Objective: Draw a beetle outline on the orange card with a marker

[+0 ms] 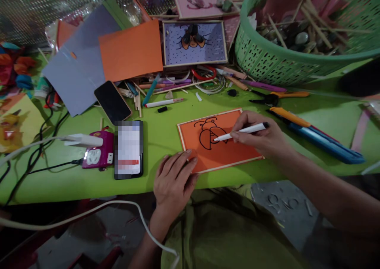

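My right hand (pixel 261 136) grips a white marker (pixel 242 131) whose tip rests on a black beetle outline drawn on an orange card (pixel 228 152). The card lies near the front edge of the green table (pixel 160 134) and has a pale stick frame. My left hand (pixel 173 178) lies flat, fingers apart, pressing the card's lower left corner. A finished purple beetle picture (pixel 194 43) stands behind the card.
A phone with a lit screen (pixel 128 148) and a dark phone (pixel 113 101) lie left of the card, beside a pink power strip (pixel 97 154) with cables. A green basket (pixel 297 35) of stones and sticks sits back right. Pens, pliers (pixel 276 98), paper sheets and a blue cutter (pixel 320 140) are scattered around.
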Demonstrator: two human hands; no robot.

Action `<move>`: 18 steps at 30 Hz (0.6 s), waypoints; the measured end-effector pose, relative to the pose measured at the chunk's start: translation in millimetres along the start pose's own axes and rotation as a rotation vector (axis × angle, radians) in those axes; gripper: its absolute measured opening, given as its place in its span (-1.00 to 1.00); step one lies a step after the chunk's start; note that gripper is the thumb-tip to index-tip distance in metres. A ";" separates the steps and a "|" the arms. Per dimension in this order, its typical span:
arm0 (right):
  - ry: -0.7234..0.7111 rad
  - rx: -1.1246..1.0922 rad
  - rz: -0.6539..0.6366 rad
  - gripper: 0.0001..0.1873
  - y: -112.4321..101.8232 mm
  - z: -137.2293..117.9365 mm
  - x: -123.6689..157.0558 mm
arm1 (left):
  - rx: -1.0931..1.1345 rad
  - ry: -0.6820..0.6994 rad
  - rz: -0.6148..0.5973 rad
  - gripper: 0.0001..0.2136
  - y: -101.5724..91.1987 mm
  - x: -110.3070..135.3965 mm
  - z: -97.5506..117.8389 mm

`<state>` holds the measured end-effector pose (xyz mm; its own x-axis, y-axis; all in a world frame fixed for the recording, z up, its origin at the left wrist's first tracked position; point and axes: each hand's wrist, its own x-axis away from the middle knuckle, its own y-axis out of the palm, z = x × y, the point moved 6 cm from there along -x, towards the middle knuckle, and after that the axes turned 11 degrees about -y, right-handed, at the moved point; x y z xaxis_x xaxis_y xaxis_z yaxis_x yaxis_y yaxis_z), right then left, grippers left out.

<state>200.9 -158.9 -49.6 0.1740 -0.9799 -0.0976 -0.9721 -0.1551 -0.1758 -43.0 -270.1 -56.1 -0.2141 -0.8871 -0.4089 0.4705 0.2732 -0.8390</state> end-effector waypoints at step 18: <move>-0.015 0.012 0.006 -0.69 -1.9 3.6 2.2 | -0.008 0.007 0.011 -0.77 -0.8 -1.4 1.7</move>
<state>203.6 -160.2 -53.0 0.1704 -0.9788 -0.1139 -0.9713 -0.1473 -0.1869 -41.6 -269.6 -54.2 -0.2145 -0.8815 -0.4207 0.4659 0.2862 -0.8373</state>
